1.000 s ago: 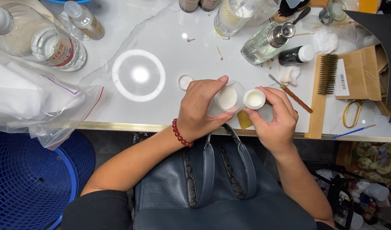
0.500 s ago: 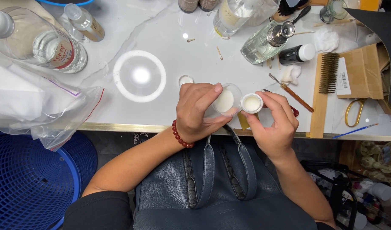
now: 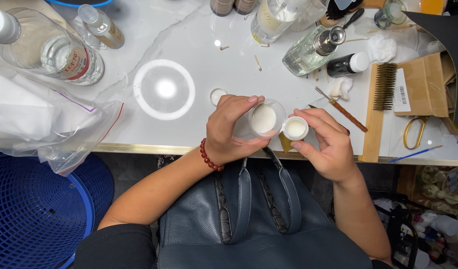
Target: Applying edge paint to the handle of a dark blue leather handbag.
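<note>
My left hand (image 3: 234,130) grips a clear round jar (image 3: 265,118) with white cream inside, tilted so its mouth faces me. My right hand (image 3: 326,144) holds a smaller white round pot (image 3: 295,128) of cream right beside the jar's rim, the two nearly touching. Both are held just over the front edge of the white marble table (image 3: 189,134). A red bead bracelet (image 3: 208,156) is on my left wrist. A dark blue leather bag (image 3: 261,214) with two handles lies on my lap under my hands.
A small white lid (image 3: 218,94) lies on the table by my left hand. Clear bottles (image 3: 64,55), a glass spray bottle (image 3: 313,50), a black bottle (image 3: 346,65), a wooden brush (image 3: 381,107), a thin tool (image 3: 341,108), gold scissors (image 3: 413,132) and a plastic bag (image 3: 39,124) surround. A blue basket (image 3: 34,214) stands lower left.
Both hands have shifted slightly, bringing the small pot closer against the jar's rim; the jar is tilted a bit more toward me.
</note>
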